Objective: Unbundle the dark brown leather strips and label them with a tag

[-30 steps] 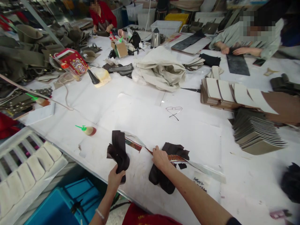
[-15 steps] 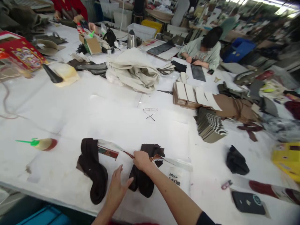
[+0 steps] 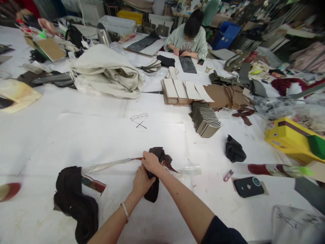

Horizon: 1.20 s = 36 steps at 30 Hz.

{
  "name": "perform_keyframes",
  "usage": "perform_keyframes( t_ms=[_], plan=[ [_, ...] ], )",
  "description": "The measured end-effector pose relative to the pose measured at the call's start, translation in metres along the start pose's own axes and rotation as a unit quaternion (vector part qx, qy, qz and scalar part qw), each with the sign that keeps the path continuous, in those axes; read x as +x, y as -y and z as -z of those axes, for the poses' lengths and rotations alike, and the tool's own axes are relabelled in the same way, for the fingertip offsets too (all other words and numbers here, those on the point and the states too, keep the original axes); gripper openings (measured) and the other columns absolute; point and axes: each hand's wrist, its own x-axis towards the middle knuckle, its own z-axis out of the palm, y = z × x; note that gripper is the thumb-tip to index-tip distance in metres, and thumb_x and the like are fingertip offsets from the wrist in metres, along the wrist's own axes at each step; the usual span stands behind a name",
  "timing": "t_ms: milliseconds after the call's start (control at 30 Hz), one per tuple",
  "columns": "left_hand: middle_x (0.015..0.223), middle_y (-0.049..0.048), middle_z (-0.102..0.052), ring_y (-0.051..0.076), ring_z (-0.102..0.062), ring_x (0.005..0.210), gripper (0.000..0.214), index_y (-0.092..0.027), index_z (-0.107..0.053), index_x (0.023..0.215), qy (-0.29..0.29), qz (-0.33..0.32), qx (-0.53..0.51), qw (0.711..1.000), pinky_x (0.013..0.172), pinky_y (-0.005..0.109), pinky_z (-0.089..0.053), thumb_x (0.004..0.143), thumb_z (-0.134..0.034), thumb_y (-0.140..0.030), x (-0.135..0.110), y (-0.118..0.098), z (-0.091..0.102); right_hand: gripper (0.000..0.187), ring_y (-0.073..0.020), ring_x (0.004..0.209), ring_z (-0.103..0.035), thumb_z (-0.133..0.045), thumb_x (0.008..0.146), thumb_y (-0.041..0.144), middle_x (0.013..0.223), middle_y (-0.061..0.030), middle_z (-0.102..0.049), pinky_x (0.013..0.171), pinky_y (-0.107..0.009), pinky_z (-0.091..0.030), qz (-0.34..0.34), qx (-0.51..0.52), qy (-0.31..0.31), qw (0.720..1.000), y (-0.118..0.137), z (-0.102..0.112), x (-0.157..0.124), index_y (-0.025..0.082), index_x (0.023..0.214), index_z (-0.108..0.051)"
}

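Joining the right hand (image 3: pixel 151 162) now, the left hand (image 3: pixel 140 181) has come off the table and closed on the same dark fabric piece (image 3: pixel 154 184); half a second ago it hovered open beside it. Both hands' fingers are curled shut around that piece, so work looks to have shifted to it. The right hand also pinches a clear plastic strip (image 3: pixel 106 165) running left from the piece.

Counts: dark fabric pieces near the hands, two; the second bundle (image 3: pixel 76 203) lies untouched, well left of the held piece. Spectacles (image 3: pixel 139 117) beyond it, one. Black wad (image 3: pixel 235 150) to its right, one.
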Motion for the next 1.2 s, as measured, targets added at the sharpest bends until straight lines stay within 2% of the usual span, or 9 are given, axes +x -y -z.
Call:
perform_keyframes(
  t_ms=[267,467,600,667,767,867,967,1100,1200],
  plan=[
    [0.118,0.0184,-0.052,0.032,-0.052,0.107,0.082,-0.013,-0.025,0.136,0.037,-0.095,0.065,0.993,0.088,0.04,-0.041,0.065,-0.064,-0.029,0.065,-0.096,-0.033,0.023,-0.0171,0.081,-0.056,-0.038,0.084,0.02,0.094,-0.0074,-0.065,0.065,-0.027,-0.034,-0.064,0.011,-0.047,0.997,-0.115,0.061,0.016,0.017,0.099,-0.056],
    [0.117,0.0194,-0.053,0.037,-0.052,0.107,0.092,-0.014,-0.024,0.139,0.101,-0.154,0.075,0.98,0.087,0.044,-0.041,0.062,-0.07,-0.037,0.083,-0.157,-0.071,0.017,-0.0142,0.072,-0.051,-0.041,0.082,0.02,0.083,-0.004,-0.063,0.06,-0.025,-0.031,-0.109,0.023,-0.076,0.991,-0.197,0.083,-0.003,0.017,0.089,-0.056],
    [0.127,0.0161,-0.048,0.034,-0.044,0.118,0.077,-0.018,-0.028,0.137,0.07,-0.21,0.043,0.974,0.097,0.044,-0.036,0.072,-0.065,-0.04,0.079,-0.18,-0.066,0.017,-0.0138,0.068,-0.05,-0.041,0.081,0.02,0.079,-0.0028,-0.062,0.058,-0.025,-0.029,-0.149,0.04,-0.097,0.983,-0.241,0.09,-0.014,0.018,0.088,-0.056],
    [0.123,0.0112,-0.05,0.027,-0.045,0.117,0.05,-0.021,-0.04,0.127,0.014,-0.234,0.005,0.972,0.099,0.039,-0.036,0.081,-0.055,-0.033,0.065,-0.177,-0.058,0.016,-0.0138,0.068,-0.05,-0.042,0.081,0.02,0.078,-0.0023,-0.062,0.058,-0.024,-0.029,-0.162,0.05,-0.105,0.98,-0.258,0.091,-0.017,0.018,0.086,-0.056],
    [0.114,0.008,-0.052,0.022,-0.047,0.112,0.023,-0.022,-0.05,0.108,-0.039,-0.21,0.006,0.977,0.099,0.035,-0.036,0.086,-0.044,-0.023,0.029,-0.15,-0.056,0.014,-0.0142,0.069,-0.051,-0.044,0.081,0.021,0.077,-0.0017,-0.062,0.059,-0.024,-0.031,-0.164,0.065,-0.116,0.978,-0.272,0.088,-0.018,0.019,0.085,-0.057],
    [0.101,0.008,-0.057,0.023,-0.052,0.099,0.016,-0.02,-0.053,0.097,0.05,-0.101,0.049,0.992,0.088,0.036,-0.042,0.081,-0.048,-0.018,-0.01,-0.111,-0.072,0.016,-0.016,0.075,-0.053,-0.044,0.083,0.023,0.081,-0.0028,-0.063,0.065,-0.025,-0.035,-0.149,0.073,-0.135,0.977,-0.272,0.085,-0.021,0.019,0.091,-0.057],
    [0.107,0.0106,-0.057,0.025,-0.051,0.103,0.025,-0.017,-0.052,0.103,0.078,-0.046,0.095,0.991,0.089,0.036,-0.042,0.077,-0.052,-0.016,-0.037,-0.087,-0.095,0.03,-0.0217,0.1,-0.05,-0.044,0.084,0.022,0.111,-0.0094,-0.06,0.081,-0.031,-0.037,-0.136,0.065,-0.185,0.971,-0.261,0.089,-0.035,0.018,0.113,-0.052],
    [0.105,0.0118,-0.058,0.026,-0.05,0.104,0.034,-0.015,-0.05,0.108,0.064,-0.023,0.149,0.987,0.09,0.036,-0.039,0.075,-0.053,-0.011,-0.045,-0.086,-0.113,0.035,-0.0235,0.116,-0.042,-0.04,0.088,0.022,0.125,-0.0102,-0.053,0.097,-0.036,-0.033,-0.063,0.066,-0.281,0.955,-0.237,0.087,-0.079,0.019,0.122,-0.046],
    [0.094,0.0103,-0.061,0.026,-0.052,0.097,0.023,-0.017,-0.054,0.096,0.074,-0.022,0.135,0.988,0.085,0.036,-0.039,0.075,-0.052,-0.01,-0.042,-0.089,-0.115,0.026,-0.0191,0.102,-0.052,-0.033,0.092,0.023,0.107,-0.0075,-0.06,0.093,-0.033,-0.039,0.016,0.118,-0.238,0.964,-0.22,0.058,-0.122,0.02,0.108,-0.054]
  ],
)
